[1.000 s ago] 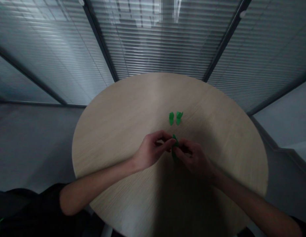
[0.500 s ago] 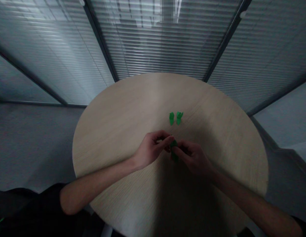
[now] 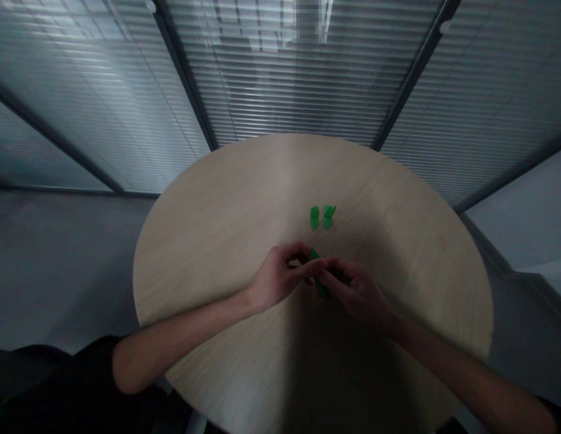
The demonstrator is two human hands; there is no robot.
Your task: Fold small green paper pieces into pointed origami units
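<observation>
My left hand (image 3: 280,277) and my right hand (image 3: 355,290) meet over the middle of a round light-wood table (image 3: 217,241). Both pinch a small green folded paper piece (image 3: 315,255) between fingertips; most of it is hidden by my fingers. Two more small green folded pieces (image 3: 321,216) lie side by side on the table just beyond my hands.
Glass walls with horizontal blinds (image 3: 280,72) and dark frames stand behind the table. Grey floor (image 3: 58,265) lies to the left and right of the table. The table's near edge is close to my body.
My hands stayed in place and kept working the green piece; its visible part shifted slightly up and left between my fingertips.
</observation>
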